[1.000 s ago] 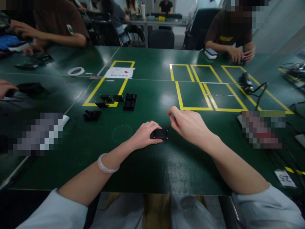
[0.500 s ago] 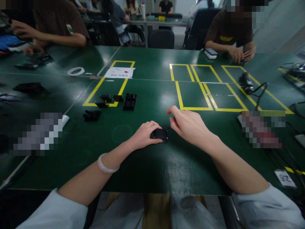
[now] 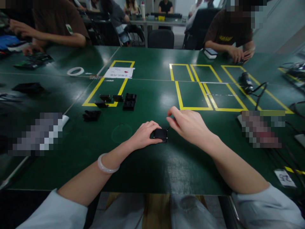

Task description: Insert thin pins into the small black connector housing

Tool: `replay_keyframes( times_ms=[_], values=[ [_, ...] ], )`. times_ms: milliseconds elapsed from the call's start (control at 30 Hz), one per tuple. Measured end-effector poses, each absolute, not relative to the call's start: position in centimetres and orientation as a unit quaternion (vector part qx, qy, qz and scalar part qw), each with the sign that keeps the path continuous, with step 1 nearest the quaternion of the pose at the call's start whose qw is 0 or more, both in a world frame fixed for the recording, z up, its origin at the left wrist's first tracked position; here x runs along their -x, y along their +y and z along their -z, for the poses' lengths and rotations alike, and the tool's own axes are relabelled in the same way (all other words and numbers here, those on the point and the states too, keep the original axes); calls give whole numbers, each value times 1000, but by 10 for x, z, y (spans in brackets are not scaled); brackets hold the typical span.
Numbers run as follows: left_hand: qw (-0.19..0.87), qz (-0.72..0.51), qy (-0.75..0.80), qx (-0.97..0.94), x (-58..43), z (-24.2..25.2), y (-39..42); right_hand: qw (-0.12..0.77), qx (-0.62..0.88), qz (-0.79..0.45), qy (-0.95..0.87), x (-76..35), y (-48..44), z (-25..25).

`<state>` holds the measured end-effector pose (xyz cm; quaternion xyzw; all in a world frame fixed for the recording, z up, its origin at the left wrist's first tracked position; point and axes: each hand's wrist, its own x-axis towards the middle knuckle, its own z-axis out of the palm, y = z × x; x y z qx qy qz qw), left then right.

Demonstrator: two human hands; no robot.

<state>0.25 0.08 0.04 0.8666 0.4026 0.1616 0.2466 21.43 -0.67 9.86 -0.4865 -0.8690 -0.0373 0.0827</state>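
My left hand lies low over the green table and grips a small black square part between thumb and fingers. Small shiny spots show at that part's corners. My right hand is curled just to the right, its thumb and index finger bent together. From those fingertips a thin dark stick runs down to the right edge of the black part; its kind is too small to tell. Further left are several upright black pieces, a black tray-like block and a dark pile of small parts.
Yellow tape frames mark the green table. A paper sheet and a white ring lie at the back left. A dark cylindrical device with a cable is at right. Co-workers' hands work across the table.
My right hand has shifted very slightly, with its fingertips a little changed in pose. My left hand and the black part stay in place.
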Motion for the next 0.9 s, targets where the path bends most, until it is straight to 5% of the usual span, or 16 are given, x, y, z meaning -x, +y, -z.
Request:
replay_keyframes(
  times_ms=[900],
  values=[
    [247, -164, 404, -865, -2, 0, 1, 73, 485, 56, -870, -215, -6, -96]
  ],
)
